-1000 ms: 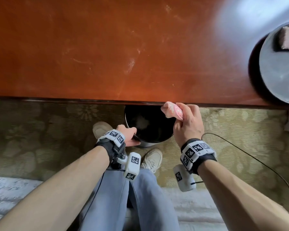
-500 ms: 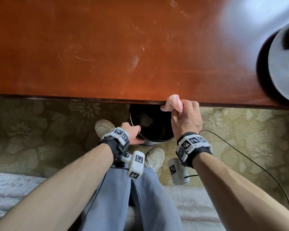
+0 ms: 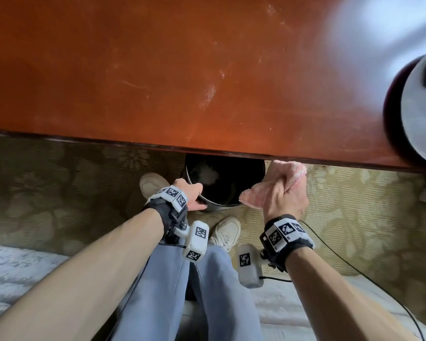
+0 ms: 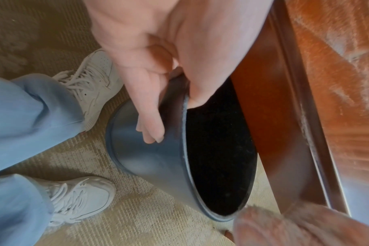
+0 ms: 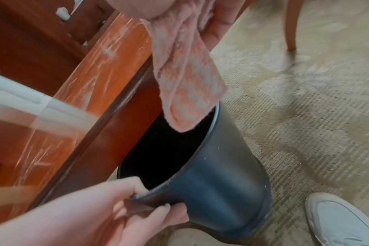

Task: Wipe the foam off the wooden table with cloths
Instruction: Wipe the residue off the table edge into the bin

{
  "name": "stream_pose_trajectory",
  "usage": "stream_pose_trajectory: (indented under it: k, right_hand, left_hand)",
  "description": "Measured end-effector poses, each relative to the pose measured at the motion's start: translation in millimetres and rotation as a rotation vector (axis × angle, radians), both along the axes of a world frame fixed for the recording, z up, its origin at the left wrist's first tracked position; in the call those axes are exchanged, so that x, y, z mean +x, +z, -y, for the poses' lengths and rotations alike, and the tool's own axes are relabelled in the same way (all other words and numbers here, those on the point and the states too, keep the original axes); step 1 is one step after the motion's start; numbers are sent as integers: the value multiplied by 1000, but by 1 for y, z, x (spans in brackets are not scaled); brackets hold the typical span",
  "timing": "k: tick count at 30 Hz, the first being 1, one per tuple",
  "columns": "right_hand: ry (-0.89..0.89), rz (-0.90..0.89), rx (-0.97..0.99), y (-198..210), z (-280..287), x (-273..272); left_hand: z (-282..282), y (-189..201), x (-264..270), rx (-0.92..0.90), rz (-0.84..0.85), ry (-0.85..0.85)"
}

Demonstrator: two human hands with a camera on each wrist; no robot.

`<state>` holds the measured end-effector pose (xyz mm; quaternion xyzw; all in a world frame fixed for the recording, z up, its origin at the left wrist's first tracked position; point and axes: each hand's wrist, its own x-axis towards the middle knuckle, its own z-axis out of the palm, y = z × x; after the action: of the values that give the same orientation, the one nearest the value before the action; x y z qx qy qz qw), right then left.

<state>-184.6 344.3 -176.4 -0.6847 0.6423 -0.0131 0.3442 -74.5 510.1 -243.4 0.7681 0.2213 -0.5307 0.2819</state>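
Note:
The wooden table (image 3: pixel 158 82) fills the upper part of the head view, with faint white foam streaks (image 3: pixel 208 93) near its middle. A dark round bin (image 3: pixel 221 183) stands on the carpet, half under the table's front edge. My left hand (image 3: pixel 194 195) grips the bin's near rim (image 4: pixel 184 106), thumb inside and fingers outside. My right hand (image 3: pixel 284 195) holds a bunched pink cloth (image 3: pixel 294 172) just below the table edge, right of the bin. In the right wrist view the cloth (image 5: pixel 185 79) hangs down over the bin's opening (image 5: pixel 169 149).
A grey round lid or tray (image 3: pixel 423 112) with a small object on it sits at the table's right end. My legs in blue trousers and white shoes (image 3: pixel 228 231) are below the bin. A black cable (image 3: pixel 354 267) runs over the patterned carpet at right.
My right hand with the cloth has come off the table edge and turned, so a tail of cloth now hangs over the bin. The left hand keeps its grip on the rim.

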Motion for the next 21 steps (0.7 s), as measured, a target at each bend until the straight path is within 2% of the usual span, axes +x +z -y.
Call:
stream_pose_trajectory:
  k: [5, 8, 12, 14, 18, 21]
  right_hand:
    - [24, 153, -121, -1, 2, 1]
    - [-187, 145, -120, -3, 12, 2]
    - [-370, 160, -118, -4, 31, 6]
    - [-356, 172, -109, -7, 39, 7]
    - [-145, 102, -43, -12, 41, 10]
    - [-43, 111, -21, -14, 30, 10]
  left_hand:
    - [1, 0, -4, 59, -23, -89]
    - [5, -4, -6, 19, -48, -50]
    - [9, 1, -8, 52, -39, -126]
    - [7, -4, -8, 46, -24, -124]
    - [0, -34, -8, 21, -56, -63]
    - [5, -23, -6, -26, -69, 11]
